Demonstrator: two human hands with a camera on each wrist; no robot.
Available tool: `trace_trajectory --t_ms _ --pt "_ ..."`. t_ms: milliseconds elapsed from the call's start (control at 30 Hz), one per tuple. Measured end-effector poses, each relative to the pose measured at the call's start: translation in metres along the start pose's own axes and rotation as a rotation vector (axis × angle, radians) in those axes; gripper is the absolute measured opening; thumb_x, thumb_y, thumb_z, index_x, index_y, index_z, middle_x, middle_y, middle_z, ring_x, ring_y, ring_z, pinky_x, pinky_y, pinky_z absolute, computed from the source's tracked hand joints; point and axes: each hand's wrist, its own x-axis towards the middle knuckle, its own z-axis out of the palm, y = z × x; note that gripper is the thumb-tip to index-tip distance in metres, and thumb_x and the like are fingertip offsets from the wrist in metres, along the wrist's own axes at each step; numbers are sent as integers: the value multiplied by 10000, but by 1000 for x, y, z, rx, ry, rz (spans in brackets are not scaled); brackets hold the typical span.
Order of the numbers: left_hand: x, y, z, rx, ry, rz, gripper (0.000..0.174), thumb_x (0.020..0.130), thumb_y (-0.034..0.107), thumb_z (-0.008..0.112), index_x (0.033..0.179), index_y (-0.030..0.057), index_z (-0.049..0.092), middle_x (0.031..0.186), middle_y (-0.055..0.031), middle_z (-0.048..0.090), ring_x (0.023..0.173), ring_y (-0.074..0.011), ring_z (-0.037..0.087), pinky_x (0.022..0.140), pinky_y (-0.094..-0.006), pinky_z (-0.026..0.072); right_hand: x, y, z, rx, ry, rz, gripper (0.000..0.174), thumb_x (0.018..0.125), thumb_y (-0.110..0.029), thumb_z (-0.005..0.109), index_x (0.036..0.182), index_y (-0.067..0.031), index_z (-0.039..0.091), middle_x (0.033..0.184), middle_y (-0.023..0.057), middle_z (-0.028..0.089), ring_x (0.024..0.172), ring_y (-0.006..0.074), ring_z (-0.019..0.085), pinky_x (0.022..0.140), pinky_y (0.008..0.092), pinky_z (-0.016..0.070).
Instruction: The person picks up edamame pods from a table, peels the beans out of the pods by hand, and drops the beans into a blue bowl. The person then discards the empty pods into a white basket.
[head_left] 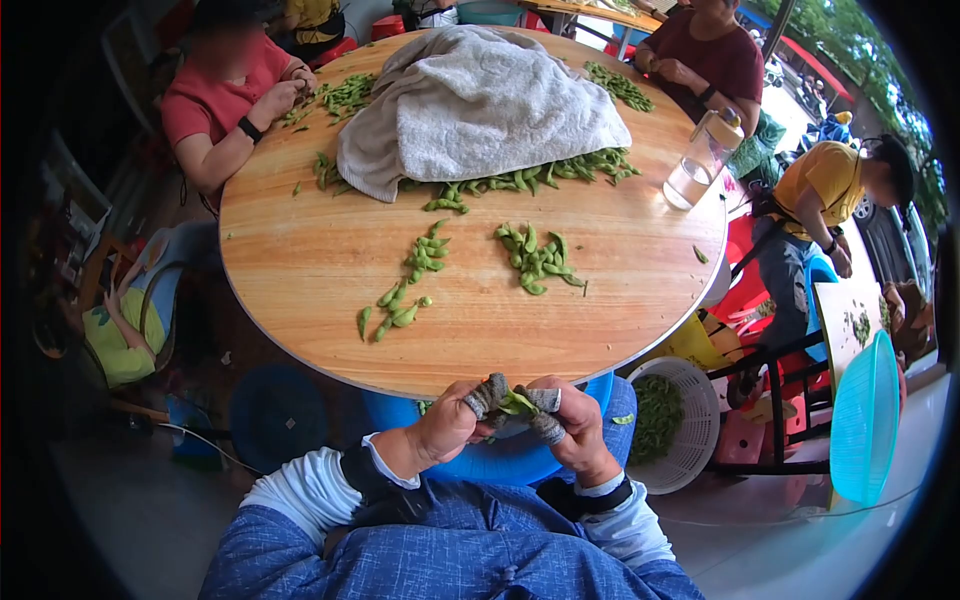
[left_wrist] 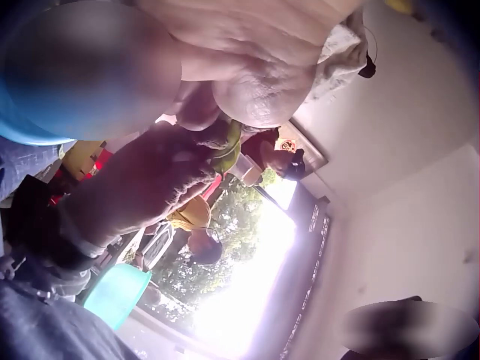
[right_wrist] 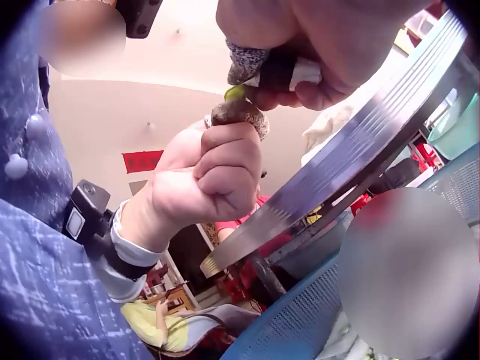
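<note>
Just off the table's near edge, my left hand and right hand meet with fingertips together. Between them is a green edamame pod, pinched by both. Grey knitted covers sit on some fingers, and the right hand also has white-and-dark tape, plainest in the right wrist view. That view has the pod's bright green tip between the two hands; the left wrist view catches its curved side. Below the hands is a blue tub. Two small heaps of pods, one loose and one tighter, lie on the round wooden table.
A grey-white towel covers a larger pod pile mid-table. To its right stands a clear water bottle. A white basket of pods is at my right, with a turquoise basin farther out. Other people sit around the table.
</note>
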Motion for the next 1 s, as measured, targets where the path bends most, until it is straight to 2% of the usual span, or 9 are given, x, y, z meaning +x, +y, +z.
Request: trace_trajectory --t_ms 100,267,400,500,600,700,800,900,1000 --pt "5 0 -7 -191 -163 -103 187 889 236 454 852 86 558 631 32 474 504 -19 372 436 -171 281 -4 0 0 133 27 128 193 813 -102 546 953 30 563 850 37 589 768 117 538 681 246 430" --pt "4 6 8 382 -138 184 134 850 128 500 930 42 564 758 -9 550 680 -64 492 612 -199 401 -8 -19 3 510 210 518 265 813 -219 573 943 12 575 819 18 589 696 76 505 620 206 388" --pt "-2 23 13 805 -174 271 202 795 23 519 994 17 556 872 -37 578 850 -86 509 794 -223 398 -6 -25 4 576 225 577 295 803 -251 583 952 3 576 798 11 589 669 54 489 592 182 361" --pt "-1 12 12 737 -160 404 184 779 20 536 961 17 560 801 -28 567 751 -75 512 692 -211 423 -6 -21 4 630 175 594 264 813 -207 573 967 6 570 827 17 593 716 69 507 632 197 388" --pt "1 2 -11 323 -150 170 176 773 0 533 947 15 552 729 -21 542 653 -60 492 588 -196 416 -7 -13 2 617 110 494 221 837 -144 545 992 13 557 897 33 602 825 97 552 721 222 443" --pt "6 3 -15 -393 -459 -100 190 771 -18 533 959 13 541 697 -7 524 604 -43 467 529 -186 398 -8 -9 6 559 116 378 231 840 -160 545 989 15 558 891 30 604 820 96 552 720 226 443" --pt "5 11 -13 179 -354 54 138 803 3 506 937 17 536 663 -2 509 578 -47 449 515 -188 379 -7 -10 4 509 126 403 218 843 -153 537 977 17 566 881 28 607 812 96 554 723 233 444" --pt "3 11 11 596 -180 457 67 833 46 478 869 31 532 608 7 473 520 -53 405 480 -188 333 -3 -21 4 500 147 502 217 830 -158 549 957 16 574 848 22 604 766 86 542 689 221 428" --pt "3 15 11 814 -176 639 104 863 98 442 820 38 515 580 13 449 493 -59 381 469 -190 309 -1 -24 4 530 150 559 221 815 -162 562 947 15 578 821 19 600 723 77 528 658 206 410"
